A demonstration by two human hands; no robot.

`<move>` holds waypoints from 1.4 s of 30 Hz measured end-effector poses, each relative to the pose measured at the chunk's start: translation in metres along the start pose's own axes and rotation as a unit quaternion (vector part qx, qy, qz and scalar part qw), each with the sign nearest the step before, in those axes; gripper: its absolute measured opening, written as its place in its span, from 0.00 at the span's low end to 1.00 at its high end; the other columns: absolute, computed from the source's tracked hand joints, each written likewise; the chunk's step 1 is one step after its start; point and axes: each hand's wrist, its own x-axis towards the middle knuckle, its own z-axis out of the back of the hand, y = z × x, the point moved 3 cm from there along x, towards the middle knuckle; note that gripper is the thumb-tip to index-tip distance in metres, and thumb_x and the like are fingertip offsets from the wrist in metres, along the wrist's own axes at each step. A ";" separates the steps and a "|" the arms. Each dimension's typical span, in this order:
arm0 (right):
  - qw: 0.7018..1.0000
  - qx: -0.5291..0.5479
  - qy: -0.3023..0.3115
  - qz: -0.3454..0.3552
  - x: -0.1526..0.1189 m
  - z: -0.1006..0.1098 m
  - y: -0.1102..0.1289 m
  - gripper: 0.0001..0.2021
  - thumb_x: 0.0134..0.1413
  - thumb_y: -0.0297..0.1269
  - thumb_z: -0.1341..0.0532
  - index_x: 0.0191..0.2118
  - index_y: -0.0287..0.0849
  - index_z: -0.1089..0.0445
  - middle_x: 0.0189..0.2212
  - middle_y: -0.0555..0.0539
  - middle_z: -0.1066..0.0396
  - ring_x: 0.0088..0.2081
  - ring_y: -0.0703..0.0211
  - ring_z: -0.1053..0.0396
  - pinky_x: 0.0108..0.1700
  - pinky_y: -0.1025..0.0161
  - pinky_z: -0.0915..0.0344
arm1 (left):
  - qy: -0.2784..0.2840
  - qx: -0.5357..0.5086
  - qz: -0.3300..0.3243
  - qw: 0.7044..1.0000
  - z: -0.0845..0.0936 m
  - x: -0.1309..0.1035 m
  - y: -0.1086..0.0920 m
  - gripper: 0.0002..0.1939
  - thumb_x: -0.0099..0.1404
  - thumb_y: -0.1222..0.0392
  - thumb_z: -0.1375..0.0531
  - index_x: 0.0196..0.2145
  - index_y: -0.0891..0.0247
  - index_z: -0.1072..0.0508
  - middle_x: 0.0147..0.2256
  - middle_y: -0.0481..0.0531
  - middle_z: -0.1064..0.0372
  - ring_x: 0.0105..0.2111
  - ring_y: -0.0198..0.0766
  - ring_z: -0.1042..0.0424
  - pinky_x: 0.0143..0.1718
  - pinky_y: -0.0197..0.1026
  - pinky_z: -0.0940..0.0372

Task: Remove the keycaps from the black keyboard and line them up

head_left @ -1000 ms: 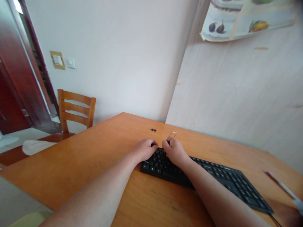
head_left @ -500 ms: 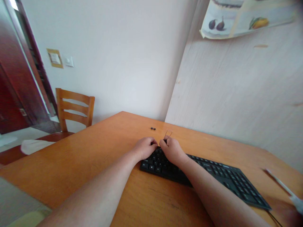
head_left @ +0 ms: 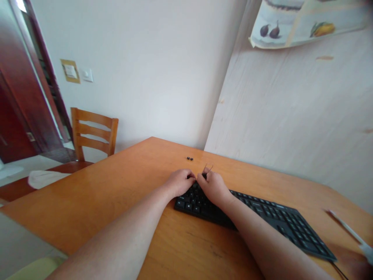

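A black keyboard (head_left: 274, 212) lies slantwise on the wooden table, its left end under my hands. My left hand (head_left: 183, 182) is closed at the keyboard's upper left corner, thumb and fingers pinched; what they hold, if anything, is hidden. Right beside it, my right hand (head_left: 214, 186) is closed round a wire keycap puller (head_left: 210, 168), whose thin prongs stick up past the fingers. The fingertips of both hands nearly meet over the keys. Two small black keycaps (head_left: 190, 158) sit on the table beyond my hands.
A white, pen-like stick (head_left: 345, 225) lies on the table (head_left: 122, 190) at the right. The keyboard's cable (head_left: 339, 270) runs off its near right corner. A wooden chair (head_left: 94, 132) stands past the table's left edge, and walls close off the far side.
The keycap puller's wire has turned in my right hand; its loop now shows as two spread prongs. Both hands stay at the same keyboard corner. The view has shifted slightly.
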 end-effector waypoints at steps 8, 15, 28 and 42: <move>0.993 0.093 -0.008 -0.075 0.004 0.007 -0.012 0.09 0.50 0.36 0.46 0.21 0.42 0.38 0.17 0.51 0.35 0.22 0.63 0.38 0.26 0.66 0.48 | -0.002 -0.001 -0.009 1.000 0.002 0.000 -0.003 0.11 0.60 0.58 0.46 0.35 0.59 0.24 0.37 0.51 0.24 0.38 0.40 0.28 0.36 0.37 0.36; 0.974 0.190 -0.009 -0.124 0.004 0.001 -0.024 0.08 0.50 0.38 0.46 0.25 0.42 0.36 0.17 0.50 0.33 0.19 0.64 0.38 0.23 0.67 0.46 | 0.000 0.002 -0.009 1.000 0.001 0.000 -0.002 0.11 0.60 0.57 0.46 0.35 0.59 0.24 0.37 0.51 0.24 0.38 0.40 0.28 0.36 0.38 0.37; 0.989 0.122 0.019 -0.079 0.003 0.001 -0.021 0.13 0.55 0.43 0.47 0.26 0.42 0.36 0.18 0.50 0.32 0.21 0.63 0.37 0.24 0.66 0.47 | -0.005 -0.004 -0.012 1.000 0.001 -0.001 -0.003 0.11 0.60 0.57 0.46 0.34 0.59 0.24 0.37 0.51 0.24 0.38 0.40 0.28 0.36 0.38 0.37; 0.998 0.009 0.053 0.033 -0.002 0.006 -0.001 0.12 0.58 0.43 0.46 0.27 0.43 0.38 0.21 0.49 0.33 0.27 0.59 0.35 0.29 0.65 0.46 | -0.006 -0.002 0.004 1.000 -0.002 0.001 0.002 0.12 0.61 0.56 0.45 0.36 0.60 0.23 0.37 0.52 0.23 0.38 0.41 0.27 0.37 0.38 0.36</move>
